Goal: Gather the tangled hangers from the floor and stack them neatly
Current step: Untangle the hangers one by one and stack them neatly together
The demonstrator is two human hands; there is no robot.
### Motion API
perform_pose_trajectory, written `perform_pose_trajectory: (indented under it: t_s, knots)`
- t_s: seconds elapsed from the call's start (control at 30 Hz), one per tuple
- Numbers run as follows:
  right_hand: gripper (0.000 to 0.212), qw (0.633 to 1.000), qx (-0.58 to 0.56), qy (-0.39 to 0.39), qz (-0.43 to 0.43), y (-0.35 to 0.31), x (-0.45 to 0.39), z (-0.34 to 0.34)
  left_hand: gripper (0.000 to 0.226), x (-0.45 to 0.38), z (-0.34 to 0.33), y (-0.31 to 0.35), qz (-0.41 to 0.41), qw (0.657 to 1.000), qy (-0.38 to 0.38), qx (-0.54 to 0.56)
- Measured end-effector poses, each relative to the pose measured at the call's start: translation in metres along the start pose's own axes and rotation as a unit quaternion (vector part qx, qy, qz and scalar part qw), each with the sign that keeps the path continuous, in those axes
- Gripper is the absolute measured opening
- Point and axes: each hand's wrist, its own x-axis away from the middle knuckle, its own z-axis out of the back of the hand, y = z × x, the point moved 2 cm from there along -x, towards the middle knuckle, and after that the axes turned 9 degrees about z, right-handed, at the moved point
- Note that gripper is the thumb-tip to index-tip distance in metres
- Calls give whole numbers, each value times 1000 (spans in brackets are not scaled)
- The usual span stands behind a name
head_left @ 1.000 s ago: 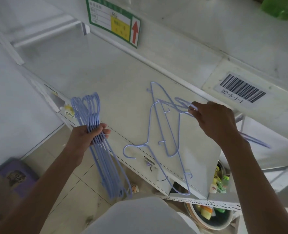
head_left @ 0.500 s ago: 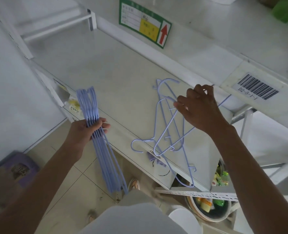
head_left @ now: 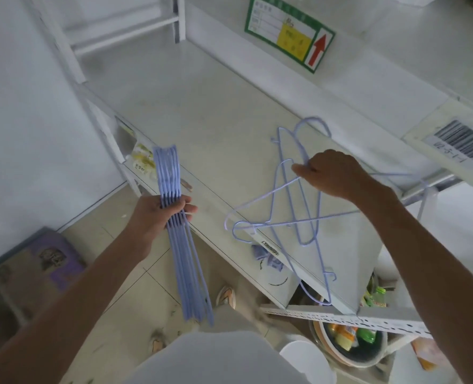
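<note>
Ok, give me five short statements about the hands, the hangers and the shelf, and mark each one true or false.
1. The left hand grips a neat bundle of hangers. True.
2. The loose hangers lie on the floor tiles. False: they rest on the white shelf.
3. The right hand pinches one of the loose hangers. True.
4. The arrow on the green-bordered label is blue. False: it is red.
5. All the hangers are already stacked in one bundle. False: several still cross each other on the shelf, apart from the bundle.
</note>
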Motion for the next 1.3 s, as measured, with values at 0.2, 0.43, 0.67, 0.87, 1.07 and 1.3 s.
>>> perform_pose_trajectory:
  t_s: [0.2, 0.43, 0.67, 0.87, 1.07, 1.3]
  knots:
    - [27, 952, -306, 5, -10, 13, 13, 36, 20, 10, -3, 14, -10, 1000, 0, -5]
    - [41, 966, -84, 237, -63, -24, 66, 3, 22, 11, -11, 16, -8, 1000, -6, -9]
    - [66, 978, -5, 187, -89, -72, 66, -105, 20, 14, -22, 2, 10, 999, -33, -33]
    - [76, 991, -47, 34, -119, -77, 52, -186, 21, 19, -33, -5, 8, 998, -50, -34]
    - [59, 975, -155, 30, -155, -84, 52, -197, 22, 18, -34, -7, 6, 998, -49, -25]
    - [67, 995, -82, 55, -10, -44, 39, -181, 20, 13, -29, -9, 11, 999, -33, -28]
